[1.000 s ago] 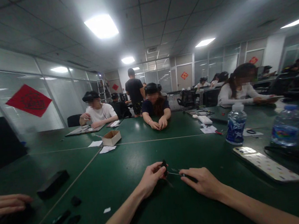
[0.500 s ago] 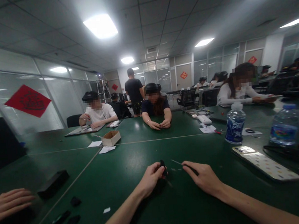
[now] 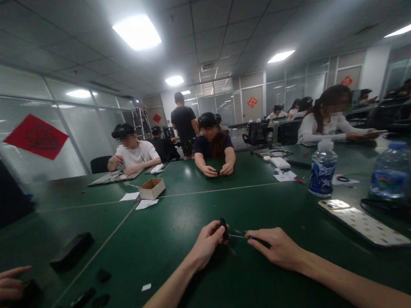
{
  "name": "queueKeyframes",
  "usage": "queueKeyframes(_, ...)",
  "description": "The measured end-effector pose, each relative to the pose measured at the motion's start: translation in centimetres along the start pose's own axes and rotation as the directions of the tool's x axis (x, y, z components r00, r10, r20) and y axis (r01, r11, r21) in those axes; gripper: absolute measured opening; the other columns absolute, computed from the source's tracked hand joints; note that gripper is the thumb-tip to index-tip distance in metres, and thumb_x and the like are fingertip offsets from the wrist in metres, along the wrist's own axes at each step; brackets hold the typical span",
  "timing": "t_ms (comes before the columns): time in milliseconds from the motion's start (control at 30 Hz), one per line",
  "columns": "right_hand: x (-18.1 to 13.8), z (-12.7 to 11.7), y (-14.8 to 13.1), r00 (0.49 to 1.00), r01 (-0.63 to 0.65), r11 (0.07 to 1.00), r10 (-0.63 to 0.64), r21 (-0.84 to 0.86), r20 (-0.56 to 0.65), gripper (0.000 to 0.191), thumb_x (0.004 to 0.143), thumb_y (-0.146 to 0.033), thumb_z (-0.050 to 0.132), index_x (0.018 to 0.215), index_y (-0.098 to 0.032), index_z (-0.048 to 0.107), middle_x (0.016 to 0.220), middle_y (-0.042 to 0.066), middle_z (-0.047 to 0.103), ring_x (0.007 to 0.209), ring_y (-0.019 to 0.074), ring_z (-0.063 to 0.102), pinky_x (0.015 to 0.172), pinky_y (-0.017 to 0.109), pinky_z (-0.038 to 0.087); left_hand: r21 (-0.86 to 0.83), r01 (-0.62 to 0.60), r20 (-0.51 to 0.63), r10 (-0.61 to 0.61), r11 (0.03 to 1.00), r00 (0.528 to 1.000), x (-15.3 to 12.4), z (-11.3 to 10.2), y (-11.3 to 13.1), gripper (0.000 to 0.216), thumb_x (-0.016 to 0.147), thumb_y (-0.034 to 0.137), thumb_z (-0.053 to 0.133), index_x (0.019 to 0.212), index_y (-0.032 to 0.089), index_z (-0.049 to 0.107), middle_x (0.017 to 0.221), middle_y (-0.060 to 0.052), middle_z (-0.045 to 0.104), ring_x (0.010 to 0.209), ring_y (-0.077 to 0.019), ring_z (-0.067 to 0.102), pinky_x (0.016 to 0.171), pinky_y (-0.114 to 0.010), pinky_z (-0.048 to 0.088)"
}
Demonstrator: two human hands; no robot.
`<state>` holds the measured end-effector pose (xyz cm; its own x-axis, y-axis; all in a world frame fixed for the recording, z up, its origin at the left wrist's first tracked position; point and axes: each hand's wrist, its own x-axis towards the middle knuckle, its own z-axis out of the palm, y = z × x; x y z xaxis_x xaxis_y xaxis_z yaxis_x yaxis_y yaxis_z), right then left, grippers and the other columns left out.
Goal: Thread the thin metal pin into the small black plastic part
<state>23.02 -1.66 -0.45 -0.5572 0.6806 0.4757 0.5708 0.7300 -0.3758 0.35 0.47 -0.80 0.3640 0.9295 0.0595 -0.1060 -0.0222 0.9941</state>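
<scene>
My left hand is closed around a small black part, held upright between thumb and fingers just above the green table. My right hand grips a thin screwdriver by its dark handle. The metal shaft points left, and its tip is at the black part; whether it sits in a screw is too small to tell. My fingers cover much of the part.
At the left are a black block, several black pieces and another person's hand. A phone and two bottles stand or lie at right. Beyond is an open box. People sit opposite.
My right hand has moved slightly left and down, bringing the screwdriver's tip to the black part. My left hand stays nearly still. The other person's hand at left has drawn back.
</scene>
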Motion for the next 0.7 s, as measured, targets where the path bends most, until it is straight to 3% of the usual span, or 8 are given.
queueKeyframes(700, -0.05, -0.32, -0.32, 0.999, 0.047, 0.994, -0.045, -0.100, 0.020, 0.032, 0.094, -0.036, 0.038, 0.105, -0.020, 0.064, 0.079, 0.004, 0.068, 0.066, 0.0140, 0.062, 0.059, 0.023, 0.046, 0.236, -0.072, 0.067, 0.058, 0.969, 0.996, -0.72, -0.06, 0.89, 0.029, 0.084, 0.040, 0.052, 0.096, 0.013, 0.058, 0.086, -0.004, 0.056, 0.076, -0.0165, 0.052, 0.072, -0.029, 0.041)
